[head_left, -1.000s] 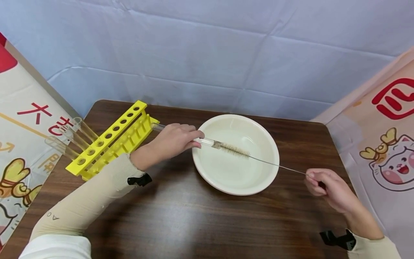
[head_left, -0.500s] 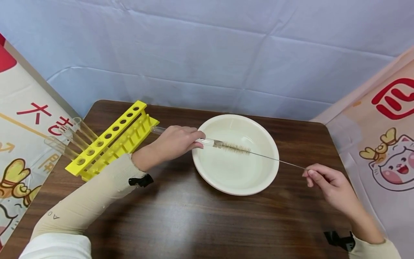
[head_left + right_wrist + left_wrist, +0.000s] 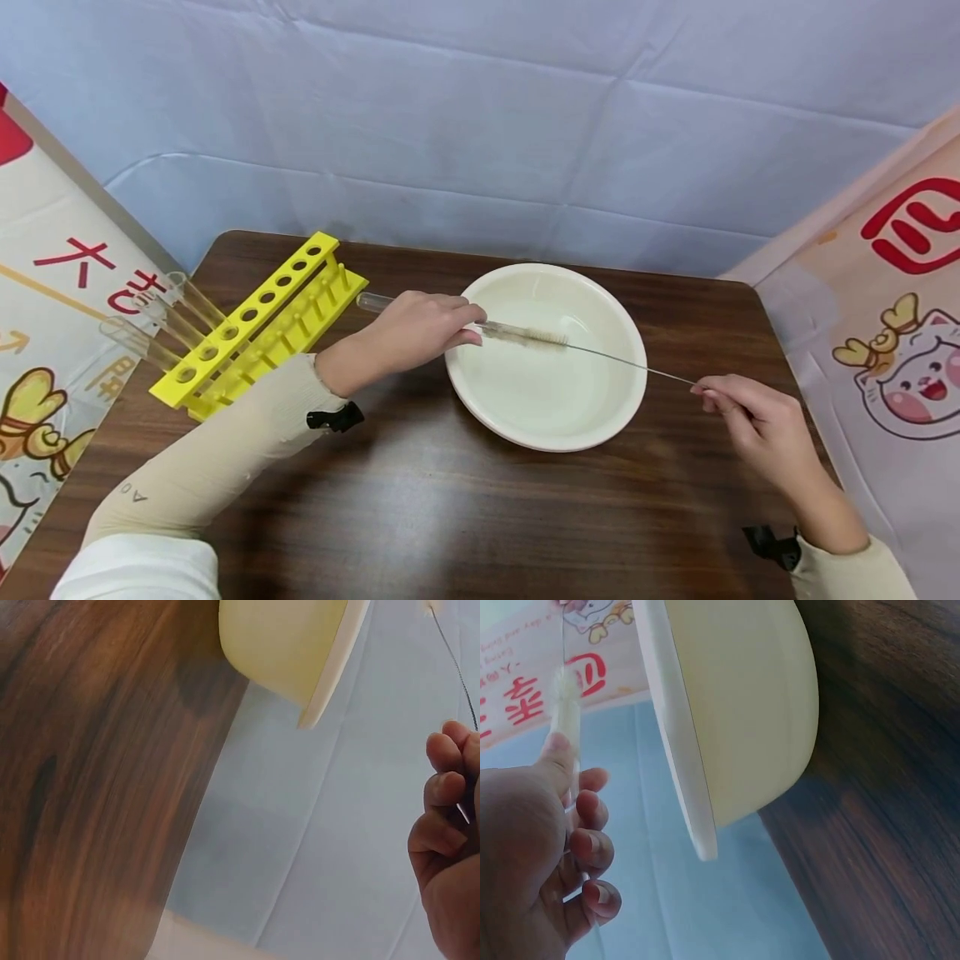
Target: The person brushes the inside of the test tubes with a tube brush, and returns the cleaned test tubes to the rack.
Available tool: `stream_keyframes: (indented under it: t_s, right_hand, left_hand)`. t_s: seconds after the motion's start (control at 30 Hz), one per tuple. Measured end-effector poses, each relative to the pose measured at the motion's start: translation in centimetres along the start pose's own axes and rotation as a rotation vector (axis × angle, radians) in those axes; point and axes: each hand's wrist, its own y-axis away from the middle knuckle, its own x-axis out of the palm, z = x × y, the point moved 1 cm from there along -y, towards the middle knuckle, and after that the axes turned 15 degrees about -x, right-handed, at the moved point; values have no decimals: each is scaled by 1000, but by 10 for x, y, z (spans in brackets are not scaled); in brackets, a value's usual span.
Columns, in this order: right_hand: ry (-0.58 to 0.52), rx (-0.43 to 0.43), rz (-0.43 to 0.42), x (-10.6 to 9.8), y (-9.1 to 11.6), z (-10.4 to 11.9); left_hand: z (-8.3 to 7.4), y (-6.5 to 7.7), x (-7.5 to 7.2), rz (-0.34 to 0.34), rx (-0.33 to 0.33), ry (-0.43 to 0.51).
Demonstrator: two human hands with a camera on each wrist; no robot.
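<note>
My left hand [image 3: 408, 333] grips a clear glass test tube [image 3: 375, 302], its rounded end showing behind the hand and its mouth pointing right over the basin. In the left wrist view the fingers curl round the tube [image 3: 568, 720]. A test tube brush [image 3: 553, 337] with pale bristles is partly inside the mouth. Its thin twisted wire runs right to my right hand [image 3: 761, 425], which pinches the end between thumb and fingers. The right wrist view shows the wire [image 3: 453, 664] entering the curled fingers. Under the tube and brush stands a cream basin [image 3: 547, 408].
A yellow test tube rack [image 3: 239, 323] stands at the left of the brown wooden table [image 3: 480, 517], with several glass tubes [image 3: 142, 340] leaning in its near holes. A pale blue cloth [image 3: 450, 150] hangs behind, and printed cloths flank both sides.
My right hand has moved left toward the basin, pushing the brush further into the tube so fewer bristles show outside. The left hand has shifted slightly right with the tube.
</note>
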Motion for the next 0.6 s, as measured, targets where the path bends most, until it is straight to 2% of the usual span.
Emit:
stream_keyframes:
  t_s: [0.23, 0.37, 0.6]
  right_hand:
    - [-23, 35, 101, 5, -10, 8]
    - [-44, 52, 103, 10, -16, 12]
    - [-186, 152, 139, 17, -22, 17]
  left_hand:
    - [-5, -3, -1, -19, 22, 0]
    - [-8, -5, 0, -15, 27, -3]
    - [-14, -5, 5, 15, 37, -24]
